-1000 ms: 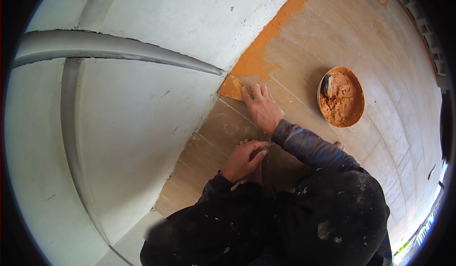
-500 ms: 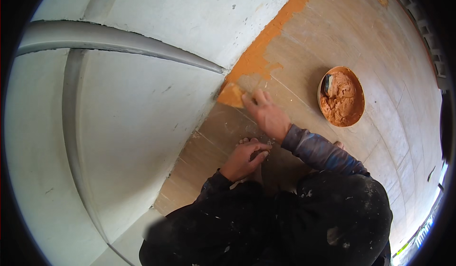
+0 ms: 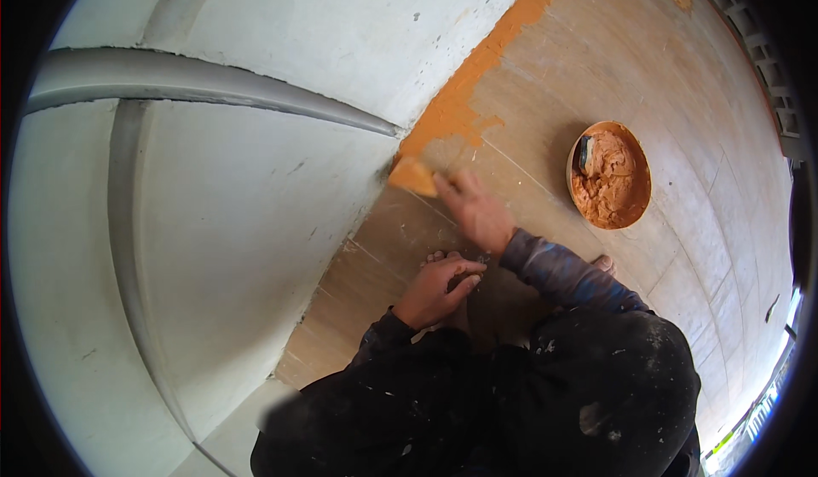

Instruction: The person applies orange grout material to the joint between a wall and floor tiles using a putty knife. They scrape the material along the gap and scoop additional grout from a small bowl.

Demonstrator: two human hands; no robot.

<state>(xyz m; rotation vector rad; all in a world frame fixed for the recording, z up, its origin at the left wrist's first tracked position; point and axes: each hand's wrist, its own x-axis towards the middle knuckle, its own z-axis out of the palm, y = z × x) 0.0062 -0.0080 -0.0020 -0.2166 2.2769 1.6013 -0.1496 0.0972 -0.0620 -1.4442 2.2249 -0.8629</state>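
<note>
A: Straight down from the head view, then: what's in the right hand (image 3: 481,215)?

B: A flat, wedge-shaped spreader (image 3: 414,177) smeared with orange, its corner pinched between thumb and fingers. Hand and blade are both blurred!

A: And where's that blade?

B: Right by the foot of the pale, scuffed wall (image 3: 247,221), at the near end of a ragged band of orange paste (image 3: 464,94) running away to the far right along the edge. Whether it touches the floor, I can't tell.

A: The left hand (image 3: 434,291)?

B: Nearer us and a little left, beside the bare toes (image 3: 436,255) of one foot. Fingers loosely curled, with a gap between thumb and forefinger; whether the palm holds anything, I can't tell.

A: Now over to the right!

B: There's a round, orange-brown bowl (image 3: 642,160) on the wood-toned plank floor (image 3: 545,149), well apart from both hands. Thick, pinkish-orange filler (image 3: 615,179) sits in it, churned into lumps, with a dark-and-pale tool (image 3: 585,153) leaning at the left rim.

A: Nearest us?

B: Black trousers (image 3: 622,366), flecked with pale spots, knees bent.
</note>
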